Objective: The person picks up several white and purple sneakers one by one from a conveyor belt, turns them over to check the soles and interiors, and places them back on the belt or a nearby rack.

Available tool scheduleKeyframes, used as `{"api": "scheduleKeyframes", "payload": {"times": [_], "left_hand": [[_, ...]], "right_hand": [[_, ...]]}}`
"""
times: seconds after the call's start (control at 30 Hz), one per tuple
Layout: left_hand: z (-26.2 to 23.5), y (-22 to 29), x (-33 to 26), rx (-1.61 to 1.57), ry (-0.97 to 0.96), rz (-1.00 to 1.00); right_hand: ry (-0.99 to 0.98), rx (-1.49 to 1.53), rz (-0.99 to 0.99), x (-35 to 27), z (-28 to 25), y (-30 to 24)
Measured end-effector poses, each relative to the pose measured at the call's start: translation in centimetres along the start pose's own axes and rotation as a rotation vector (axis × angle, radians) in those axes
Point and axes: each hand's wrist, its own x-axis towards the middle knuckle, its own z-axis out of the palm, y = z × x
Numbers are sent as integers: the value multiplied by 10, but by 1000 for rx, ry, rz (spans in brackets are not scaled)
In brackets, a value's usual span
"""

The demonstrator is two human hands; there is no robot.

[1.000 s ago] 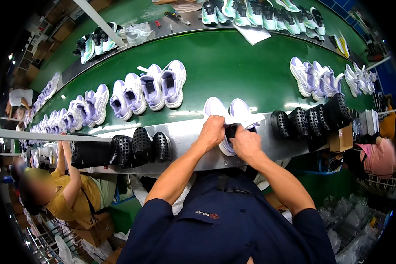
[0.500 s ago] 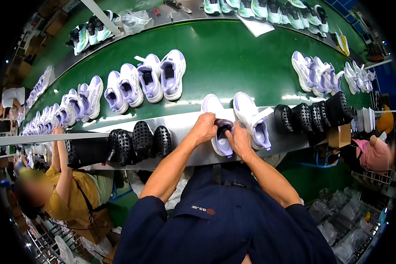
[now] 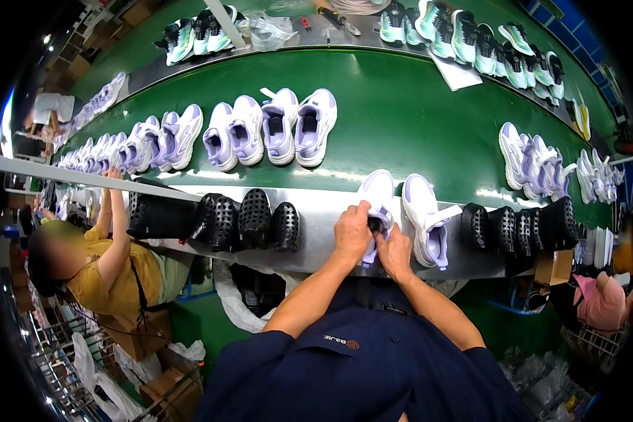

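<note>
A white and lavender sneaker [image 3: 378,185] stands on the metal ledge in front of me, toe pointing away. My left hand [image 3: 352,231] grips the left side of its collar, fingers closed on the edge. On the opposite side of the opening, my right hand [image 3: 394,251] is closed on the collar, its thumb at the shoe's mouth. Between the hands the opening looks dark, and its inside is mostly hidden. The matching sneaker [image 3: 421,204] rests untouched just to the right, its white strap sticking out sideways.
Black perforated shoe-shaped forms [image 3: 254,216] stand left on the metal ledge [image 3: 323,246]; more black forms [image 3: 502,226] stand right. Lavender sneakers [image 3: 280,126] line the green surface [image 3: 401,105]. Mint-green shoes [image 3: 464,39] sit across. A person in yellow [image 3: 112,274] works at left.
The view has shifted, so the whole scene sits further right and lower. Both hands stay on the same sneaker's collar; my right hand's fingers are now closer to the left hand.
</note>
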Motion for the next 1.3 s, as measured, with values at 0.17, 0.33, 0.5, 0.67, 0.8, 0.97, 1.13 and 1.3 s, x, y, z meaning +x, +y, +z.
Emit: {"api": "scheduleKeyframes", "payload": {"times": [0.17, 0.33, 0.5, 0.67, 0.8, 0.97, 1.13, 1.3], "left_hand": [[-6, 2, -10, -191, 93, -63], [-30, 7, -24, -244, 58, -137], [-24, -6, -18, -302, 93, -134], [-11, -5, -16, -354, 127, -140], [-12, -19, -21, -545, 18, -232], [-47, 10, -16, -227, -39, 103], [-53, 26, 6, 112, -210, 627], [-49, 1, 9, 97, -280, 792]], "right_hand": [[45, 91, 22, 3, 14, 26], [137, 58, -242, 2, -13, -4], [-213, 292, -300, 40, -34, -18], [-122, 9, -829, 40, -16, 6], [-135, 61, -796, 36, -10, -10], [-238, 908, -33, 28, -32, 13], [-196, 994, -19, 31, -36, 12], [-205, 1098, 31, 32, -35, 30]]}}
